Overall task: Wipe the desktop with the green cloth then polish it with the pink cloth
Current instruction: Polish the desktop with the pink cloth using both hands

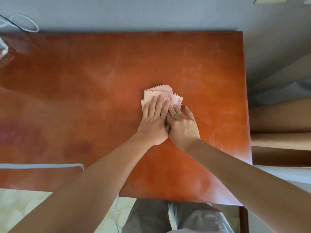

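Fingers flat, both hands press on the pink cloth (161, 96), nothing clenched: left hand (155, 123) lies palm-down over it, right hand (182, 126) angles in beside, fingertips overlapping. Cloth sits folded right of centre on the orange desktop (84, 81), forearms reaching in from the near edge.

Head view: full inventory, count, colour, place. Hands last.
pink cloth: 1, pale pink, zigzag-cut edges, folded in layers, flat on the desktop right of centre, under both hands.
desktop: 1, reddish-brown, glossy with pale smears, fills most of the view.
cable: 1 loop, white, off the far left corner.
clear object: 1, transparent, left edge, mostly cut off, kind unclear.
cardboard: tan, stacked beside the right edge, count unclear.
trousers: grey, below the near edge.
green cloth: none in view.
left hand: flat, fingers straight, presses the cloth.
right hand: flat, fingers straight, on the cloth's right edge, touching the left hand.
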`<state>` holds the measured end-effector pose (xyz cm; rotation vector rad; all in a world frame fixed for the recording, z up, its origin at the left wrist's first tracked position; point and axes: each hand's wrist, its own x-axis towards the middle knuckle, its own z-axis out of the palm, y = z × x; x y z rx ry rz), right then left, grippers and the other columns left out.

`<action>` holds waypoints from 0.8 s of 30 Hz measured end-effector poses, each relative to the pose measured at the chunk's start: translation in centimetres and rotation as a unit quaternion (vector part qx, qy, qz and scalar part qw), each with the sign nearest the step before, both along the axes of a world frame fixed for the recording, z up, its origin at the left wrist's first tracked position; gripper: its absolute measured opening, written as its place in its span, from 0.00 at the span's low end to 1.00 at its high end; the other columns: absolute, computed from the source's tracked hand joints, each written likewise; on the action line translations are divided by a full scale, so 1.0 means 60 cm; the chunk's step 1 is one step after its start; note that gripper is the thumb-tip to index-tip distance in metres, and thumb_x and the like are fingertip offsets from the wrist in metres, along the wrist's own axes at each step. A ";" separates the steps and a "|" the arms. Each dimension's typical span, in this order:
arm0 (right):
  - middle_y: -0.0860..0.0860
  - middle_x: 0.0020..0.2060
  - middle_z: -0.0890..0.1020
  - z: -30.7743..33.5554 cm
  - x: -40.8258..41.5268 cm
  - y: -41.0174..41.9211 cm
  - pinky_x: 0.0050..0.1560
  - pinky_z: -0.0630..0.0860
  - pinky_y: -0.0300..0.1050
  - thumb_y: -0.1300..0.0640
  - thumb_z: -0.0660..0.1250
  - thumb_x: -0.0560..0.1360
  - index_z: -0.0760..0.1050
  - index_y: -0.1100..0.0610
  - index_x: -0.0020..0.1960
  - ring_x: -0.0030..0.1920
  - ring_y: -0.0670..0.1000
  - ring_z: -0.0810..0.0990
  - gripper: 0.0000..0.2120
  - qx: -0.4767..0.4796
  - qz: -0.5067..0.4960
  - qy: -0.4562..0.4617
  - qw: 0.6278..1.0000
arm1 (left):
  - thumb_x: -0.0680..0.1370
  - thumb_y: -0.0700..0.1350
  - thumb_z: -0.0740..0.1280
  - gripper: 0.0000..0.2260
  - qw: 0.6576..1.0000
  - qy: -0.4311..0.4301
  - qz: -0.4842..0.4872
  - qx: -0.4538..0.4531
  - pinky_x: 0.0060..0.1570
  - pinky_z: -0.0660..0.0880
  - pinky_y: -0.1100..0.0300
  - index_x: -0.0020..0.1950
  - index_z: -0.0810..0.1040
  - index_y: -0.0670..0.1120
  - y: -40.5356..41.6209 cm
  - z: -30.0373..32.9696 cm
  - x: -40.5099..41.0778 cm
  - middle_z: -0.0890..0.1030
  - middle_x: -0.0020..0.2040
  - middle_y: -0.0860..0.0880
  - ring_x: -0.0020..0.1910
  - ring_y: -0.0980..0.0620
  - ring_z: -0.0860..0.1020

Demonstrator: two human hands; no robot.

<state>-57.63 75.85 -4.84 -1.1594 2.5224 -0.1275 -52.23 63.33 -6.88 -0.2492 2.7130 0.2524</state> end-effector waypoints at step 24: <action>0.52 0.77 0.65 0.001 0.228 0.067 0.77 0.48 0.65 0.59 0.61 0.79 0.65 0.57 0.77 0.77 0.55 0.63 0.26 -0.042 -0.003 0.002 0.999 | 0.82 0.57 0.46 0.35 0.999 -0.017 -0.033 -0.006 0.76 0.29 0.44 0.78 0.29 0.44 0.052 -0.002 0.230 0.28 0.79 0.43 0.78 0.43 0.27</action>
